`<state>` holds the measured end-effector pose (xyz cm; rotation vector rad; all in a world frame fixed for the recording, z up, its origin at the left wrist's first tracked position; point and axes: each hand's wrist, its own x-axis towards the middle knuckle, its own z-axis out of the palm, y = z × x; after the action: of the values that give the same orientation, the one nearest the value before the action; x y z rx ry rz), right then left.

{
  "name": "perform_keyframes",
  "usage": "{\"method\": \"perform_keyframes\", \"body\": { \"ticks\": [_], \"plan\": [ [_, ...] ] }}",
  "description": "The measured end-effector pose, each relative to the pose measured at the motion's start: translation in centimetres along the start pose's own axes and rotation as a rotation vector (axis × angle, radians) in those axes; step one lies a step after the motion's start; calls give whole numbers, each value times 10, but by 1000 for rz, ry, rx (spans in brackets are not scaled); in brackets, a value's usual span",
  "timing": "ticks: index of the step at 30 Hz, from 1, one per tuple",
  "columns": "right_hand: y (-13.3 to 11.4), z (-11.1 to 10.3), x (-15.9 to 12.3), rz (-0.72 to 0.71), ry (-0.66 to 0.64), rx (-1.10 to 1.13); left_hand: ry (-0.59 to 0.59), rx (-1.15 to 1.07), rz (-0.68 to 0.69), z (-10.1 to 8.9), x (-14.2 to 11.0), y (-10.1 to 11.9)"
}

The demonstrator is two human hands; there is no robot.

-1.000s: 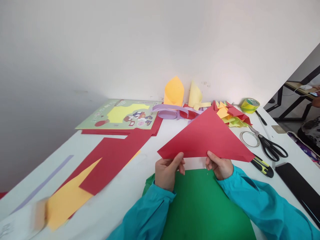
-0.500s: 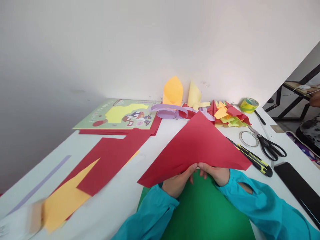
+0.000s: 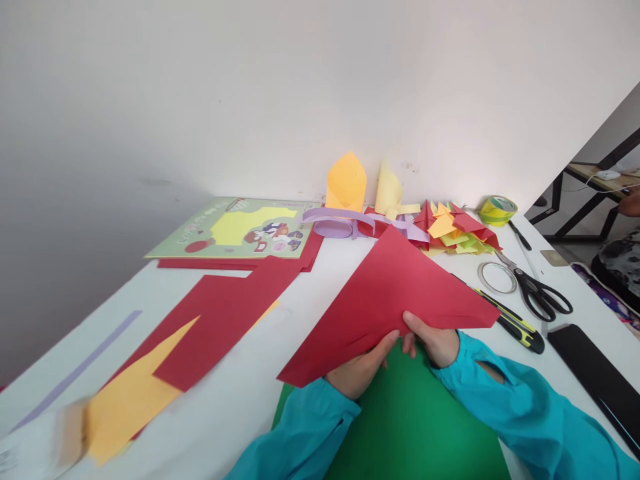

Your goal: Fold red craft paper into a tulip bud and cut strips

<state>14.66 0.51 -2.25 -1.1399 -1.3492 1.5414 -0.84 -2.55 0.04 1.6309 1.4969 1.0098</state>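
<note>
A red sheet of paper (image 3: 395, 293), roughly triangular with a folded lower edge, is held up above the table. My left hand (image 3: 361, 368) pinches its lower edge left of the middle, thumb on the near face. Just to the right, my right hand (image 3: 431, 341) grips the same edge, its thumb pressed on the red face. The fingers behind the paper are mostly hidden. Below my hands lies a green mat or board (image 3: 415, 420).
Red strips (image 3: 220, 313) and orange paper (image 3: 135, 407) lie left, near a printed pad (image 3: 200, 233). Folded coloured papers (image 3: 460, 230) sit along the wall. To the right are scissors (image 3: 543, 293), a utility knife (image 3: 520, 330), tape rolls (image 3: 497, 277) and a black phone-like object (image 3: 595, 380).
The red paper has tilted, its left corner lower and its right corner higher. My right thumb has moved up onto the sheet, slightly apart from the left thumb.
</note>
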Motion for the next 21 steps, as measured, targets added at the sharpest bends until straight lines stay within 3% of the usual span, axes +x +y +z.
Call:
{"method": "perform_keyframes", "body": {
  "ticks": [5,11,15,21],
  "plan": [
    [-13,4,-3,-67,-78,-62,-23,-23,-16,-1,2,1],
    [-11,4,-5,-40,15,-103,-66,-222,-144,1,5,-1],
    [-10,1,-6,-11,5,-180,-38,-375,-227,5,3,-3],
    [-5,4,-2,37,43,43,-17,-493,-263,10,2,-4]
  ]
}}
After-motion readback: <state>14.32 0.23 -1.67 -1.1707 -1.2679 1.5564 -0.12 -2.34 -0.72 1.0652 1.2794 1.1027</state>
